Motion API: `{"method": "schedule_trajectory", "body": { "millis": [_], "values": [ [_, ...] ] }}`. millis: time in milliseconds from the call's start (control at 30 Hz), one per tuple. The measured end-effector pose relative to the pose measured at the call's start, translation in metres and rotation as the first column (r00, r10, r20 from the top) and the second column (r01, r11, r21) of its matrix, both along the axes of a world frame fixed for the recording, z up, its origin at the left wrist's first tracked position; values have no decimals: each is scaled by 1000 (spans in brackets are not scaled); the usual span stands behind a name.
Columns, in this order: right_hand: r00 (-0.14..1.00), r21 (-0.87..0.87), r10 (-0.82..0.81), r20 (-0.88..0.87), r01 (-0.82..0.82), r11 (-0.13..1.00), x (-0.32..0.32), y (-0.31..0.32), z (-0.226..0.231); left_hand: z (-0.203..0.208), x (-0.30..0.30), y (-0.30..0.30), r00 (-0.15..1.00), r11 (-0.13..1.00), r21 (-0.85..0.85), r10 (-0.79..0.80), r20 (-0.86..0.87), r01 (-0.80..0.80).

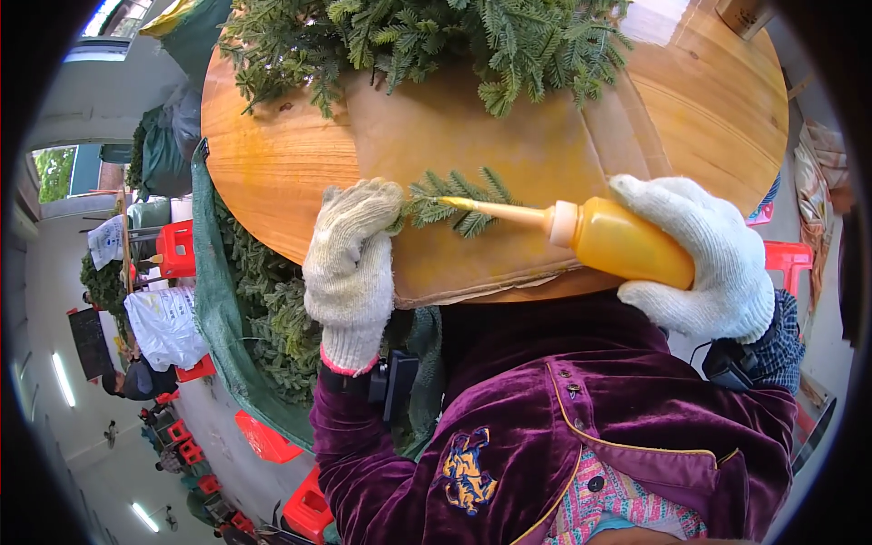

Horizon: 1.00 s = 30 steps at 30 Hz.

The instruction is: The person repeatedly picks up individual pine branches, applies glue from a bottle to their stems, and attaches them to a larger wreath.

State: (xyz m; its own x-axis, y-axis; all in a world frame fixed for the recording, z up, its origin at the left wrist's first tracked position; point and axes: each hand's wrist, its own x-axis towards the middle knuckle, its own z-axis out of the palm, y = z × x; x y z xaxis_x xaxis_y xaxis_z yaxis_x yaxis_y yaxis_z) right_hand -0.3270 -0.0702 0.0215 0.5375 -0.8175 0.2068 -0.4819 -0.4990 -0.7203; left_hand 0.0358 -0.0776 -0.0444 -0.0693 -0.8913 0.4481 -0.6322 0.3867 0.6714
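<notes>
1. Clearly, the one container in hand is a yellow squeeze bottle (627, 241), lying nearly level in the right hand (704, 259), whose gloved fingers wrap closed around its body. Its contents look yellow-orange through the wall; how full it is cannot be told.
2. Its long pale nozzle (500, 211) points left, the tip touching a small green sprig (454, 207).
3. The left hand (352, 263), also in a white knit glove, is closed on the sprig's stem end, holding it over a sheet of brown cardboard (509, 145) on the round wooden table (272, 163).
4. A green sack (218, 309) hangs beside the table's left edge, filled with more foliage; its bottom is hidden behind the purple velvet sleeve (381, 454).
5. A heap of green branches (418, 36) lies at the table's far side, cut off by the top rim.
6. Count: two gloved hands, one bottle, one sprig held, one cardboard sheet.
7. Red plastic stools (177, 250) stand on the floor at left, blurred, too many to count surely.
</notes>
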Motion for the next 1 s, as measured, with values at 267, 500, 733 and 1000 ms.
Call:
{"method": "schedule_trajectory", "body": {
  "millis": [267,500,733,1000],
  "values": [
    [996,-68,39,-83,-45,997,0,-18,4,8,7,-18,997,992,103,-72,15,70],
    [1000,-49,22,-2,-22,999,-4,-17,-3,13,7,-22,997,979,194,-65,43,56],
    [998,-64,1,-66,-5,998,-5,-14,0,26,-4,-27,991,968,250,-36,128,3],
    [989,-66,-32,-142,23,998,3,-14,-4,28,-7,-27,959,978,205,-24,281,-36]
  ]
}}
